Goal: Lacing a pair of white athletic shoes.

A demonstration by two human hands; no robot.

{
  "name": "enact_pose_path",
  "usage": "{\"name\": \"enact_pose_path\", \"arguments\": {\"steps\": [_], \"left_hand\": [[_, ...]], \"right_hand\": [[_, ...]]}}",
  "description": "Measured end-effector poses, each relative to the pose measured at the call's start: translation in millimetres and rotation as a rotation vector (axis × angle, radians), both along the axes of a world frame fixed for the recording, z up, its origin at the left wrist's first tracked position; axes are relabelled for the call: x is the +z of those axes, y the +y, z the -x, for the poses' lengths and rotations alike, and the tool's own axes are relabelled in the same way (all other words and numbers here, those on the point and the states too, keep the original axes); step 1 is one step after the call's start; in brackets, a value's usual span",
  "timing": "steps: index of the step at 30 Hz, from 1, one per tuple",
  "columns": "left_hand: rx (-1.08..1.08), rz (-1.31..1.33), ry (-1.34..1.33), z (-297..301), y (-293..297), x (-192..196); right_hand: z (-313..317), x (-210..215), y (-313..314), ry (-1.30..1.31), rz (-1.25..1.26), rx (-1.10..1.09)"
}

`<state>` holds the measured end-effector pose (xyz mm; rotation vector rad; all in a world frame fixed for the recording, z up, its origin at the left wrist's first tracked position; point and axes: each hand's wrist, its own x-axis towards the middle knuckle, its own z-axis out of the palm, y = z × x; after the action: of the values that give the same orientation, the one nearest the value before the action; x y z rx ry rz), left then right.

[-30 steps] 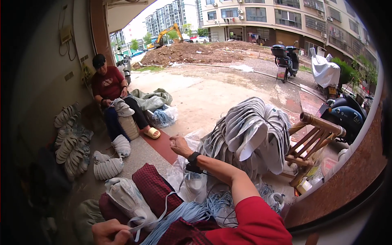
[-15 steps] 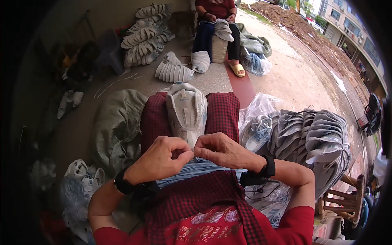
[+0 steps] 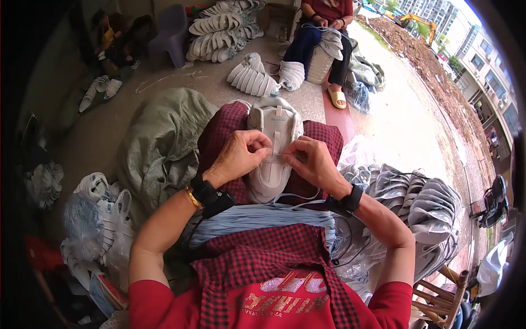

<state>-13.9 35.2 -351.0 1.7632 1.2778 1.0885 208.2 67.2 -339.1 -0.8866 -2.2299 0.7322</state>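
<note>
A pale grey-white shoe upper (image 3: 265,183) lies on my lap, its tongue and open collar pointing away from me. My left hand (image 3: 240,156) is closed in a pinch above its left side, and my right hand (image 3: 313,163) pinches opposite it on the right. Between the fingertips, a thin pale shoelace (image 3: 277,159) stretches across the upper's throat. One light blue length of lace curls beside the toe under my right hand. Against my waist rests a thick bundle of light blue laces (image 3: 257,220).
Stacked shoe uppers (image 3: 435,205) are piled at my right beside a wooden stool (image 3: 444,299). A green sack (image 3: 161,142) and bagged uppers (image 3: 101,219) lie at my left. Another person (image 3: 329,38) sits ahead near more uppers (image 3: 252,79).
My hands have moved forward from near the toe to over the shoe's throat, a lace now showing between them. The view has shifted, revealing more of the lace bundle.
</note>
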Motion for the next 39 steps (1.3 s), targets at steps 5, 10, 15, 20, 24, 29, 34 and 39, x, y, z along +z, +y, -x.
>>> {"name": "enact_pose_path", "arguments": {"steps": [5, 10, 15, 20, 24, 29, 34, 39], "left_hand": [[-0.001, 0.075, -0.057, 3, 21, -11], [-0.022, 0.124, -0.102, 3, 27, -9], [-0.041, 0.164, -0.112, 4, 26, -9], [-0.061, 0.165, -0.111, 8, 25, -12], [-0.084, 0.159, -0.138, 9, 26, -11], [-0.141, 0.178, -0.223, 12, 26, -14], [-0.164, 0.194, -0.245, 14, 29, -16], [-0.176, 0.214, -0.295, 18, 37, -23]], "right_hand": [[4, -1, 14, 0.006, 0.031, 0.050], [1, -5, 14, 0.036, 0.205, 0.025], [-1, -9, 3, 0.119, 0.120, -0.101], [8, -9, 2, 0.057, 0.020, -0.111], [10, -5, 0, 0.009, -0.066, -0.126], [11, -10, 1, 0.031, -0.079, -0.153], [9, -11, 2, 0.028, -0.017, -0.195], [8, -12, 7, 0.034, -0.004, -0.127]]}}
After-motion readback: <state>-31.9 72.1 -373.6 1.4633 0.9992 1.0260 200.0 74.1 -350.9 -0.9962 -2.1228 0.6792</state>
